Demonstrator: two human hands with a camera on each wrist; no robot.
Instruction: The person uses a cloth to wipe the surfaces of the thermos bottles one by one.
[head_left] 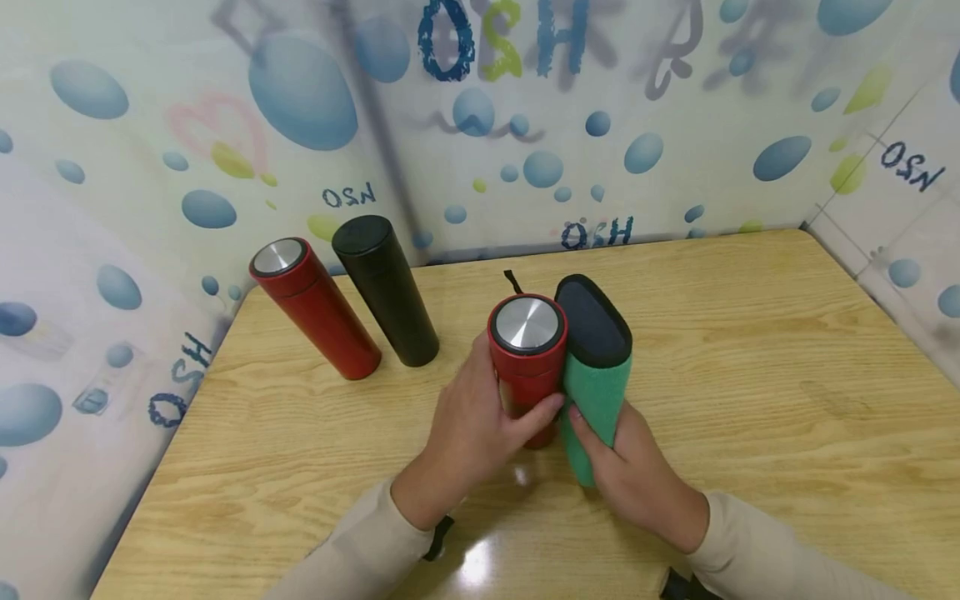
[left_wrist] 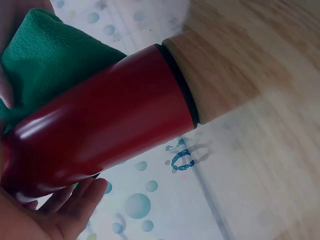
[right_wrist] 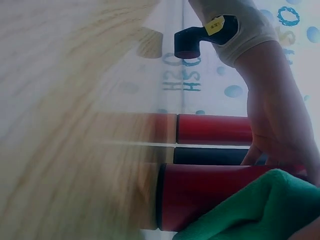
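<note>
A red thermos flask with a shiny steel lid stands upright on the wooden table. My left hand grips it from the left, thumb across its front; in the left wrist view the fingers curl round its far side. On the right, my right hand pinches a green fuzzy cloth item with a dark, smooth, rounded upper part. Its fabric lies against the flask's side in the right wrist view. A short black strap pokes out behind the flask's lid.
Another red thermos flask and a black one stand at the table's back left. The table meets a patterned backdrop along its rear edge, with side panels left and right.
</note>
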